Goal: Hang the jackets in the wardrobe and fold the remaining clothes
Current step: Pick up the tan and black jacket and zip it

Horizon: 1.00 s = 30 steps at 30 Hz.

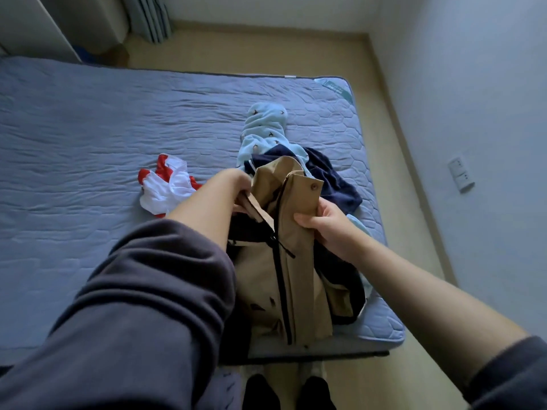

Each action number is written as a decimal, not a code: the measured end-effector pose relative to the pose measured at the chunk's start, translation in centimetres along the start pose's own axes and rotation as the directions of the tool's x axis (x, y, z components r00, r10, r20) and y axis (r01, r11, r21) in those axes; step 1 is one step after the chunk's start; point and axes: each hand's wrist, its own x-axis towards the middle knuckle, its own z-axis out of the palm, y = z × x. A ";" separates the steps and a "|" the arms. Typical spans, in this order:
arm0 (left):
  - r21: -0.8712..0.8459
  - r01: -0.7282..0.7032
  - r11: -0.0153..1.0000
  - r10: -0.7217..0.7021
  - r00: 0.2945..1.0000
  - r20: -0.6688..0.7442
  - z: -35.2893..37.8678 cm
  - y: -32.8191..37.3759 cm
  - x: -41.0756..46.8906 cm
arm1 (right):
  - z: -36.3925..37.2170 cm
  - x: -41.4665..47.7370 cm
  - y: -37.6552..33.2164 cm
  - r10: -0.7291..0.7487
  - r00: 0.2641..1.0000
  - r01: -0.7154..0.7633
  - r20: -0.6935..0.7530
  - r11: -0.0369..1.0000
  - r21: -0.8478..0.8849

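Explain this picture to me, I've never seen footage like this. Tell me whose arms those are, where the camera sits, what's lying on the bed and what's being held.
There is no machine here. The arms belong to a person wearing a camera on the head, so this single picture looks forward and down over their own hands. They stand at the edge of a bed with a blue mattress. Both hands hold up a tan jacket: the left hand grips it near the top edge, and the right hand pinches the front beside the zip. On the mattress lie a red and white garment to the left, a light blue garment further back, and a navy garment partly behind the jacket.
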 end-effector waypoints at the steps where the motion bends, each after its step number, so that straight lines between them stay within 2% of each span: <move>1: -0.038 0.005 0.999 -0.004 0.999 0.041 -0.1 -0.7 -0.3 | -0.3 -0.8 0.0 0.016 1.000 -0.016 -0.019 1.000 0.001; 3: -0.317 0.074 0.946 -0.037 0.992 0.120 0.3 -0.9 -1.3 | -1.0 -2.6 0.0 0.099 0.991 -0.098 -0.094 0.995 0.016; 5: -0.588 0.129 0.799 -0.051 0.988 0.148 1.0 -1.4 -2.6 | -1.9 -4.3 0.1 0.225 0.962 -0.215 -0.153 0.973 0.080; 6: -0.650 0.125 0.749 -0.029 0.987 0.157 1.3 -1.7 -3.3 | -2.6 -5.0 -0.2 0.303 0.944 -0.288 -0.129 0.950 0.122; 9: -0.603 0.031 0.797 0.074 0.986 0.148 1.5 -2.6 -5.8 | -4.9 -6.5 -2.2 0.521 0.847 -0.531 0.103 0.838 0.124; 11: -0.578 -0.014 0.816 0.139 0.975 0.173 1.8 -2.8 -8.0 | -6.1 -6.6 -4.0 0.567 0.805 -0.589 0.177 0.800 0.113; 13: -0.607 -0.051 0.793 0.207 0.960 0.189 1.8 -2.6 -10.3 | -6.2 -6.2 -5.8 0.614 0.783 -0.621 0.094 0.772 0.134; 16: -0.629 -0.126 0.767 0.317 0.927 0.201 2.2 -2.0 -13.2 | -6.1 -5.8 -7.8 0.695 0.690 -0.706 -0.203 0.708 0.028; 18: -0.566 -0.181 0.804 0.337 0.924 0.183 2.6 -1.9 -15.0 | -6.0 -5.8 -9.0 0.712 0.667 -0.738 -0.218 0.672 -0.064; 21: -0.526 -0.257 0.811 0.341 0.938 0.067 3.3 -1.8 -18.5 | -5.7 -5.8 -10.6 0.673 0.718 -0.695 -0.176 0.679 -0.238; 23: -0.593 -0.286 0.753 0.354 0.935 -0.002 3.5 -1.7 -21.0 | -5.4 -6.4 -11.9 0.596 0.779 -0.626 -0.195 0.714 -0.314; 24: -0.632 -0.307 0.711 0.374 0.927 -0.030 3.6 -1.6 -22.4 | -5.2 -6.9 -12.7 0.542 0.825 -0.562 -0.158 0.760 -0.326; 27: -0.746 -0.395 0.537 0.424 0.890 -0.166 4.3 -1.9 -26.4 | -4.7 -8.5 -15.7 0.329 0.941 -0.295 0.083 0.914 -0.278; 28: -0.772 -0.431 0.466 0.420 0.876 -0.236 4.8 -2.3 -27.7 | -4.4 -9.2 -16.6 0.247 0.960 -0.210 0.131 0.947 -0.242; 30: -0.805 -0.509 0.306 0.379 0.841 -0.387 5.9 -3.6 -30.0 | -3.5 -10.9 -18.0 0.173 0.974 -0.156 0.147 0.980 -0.122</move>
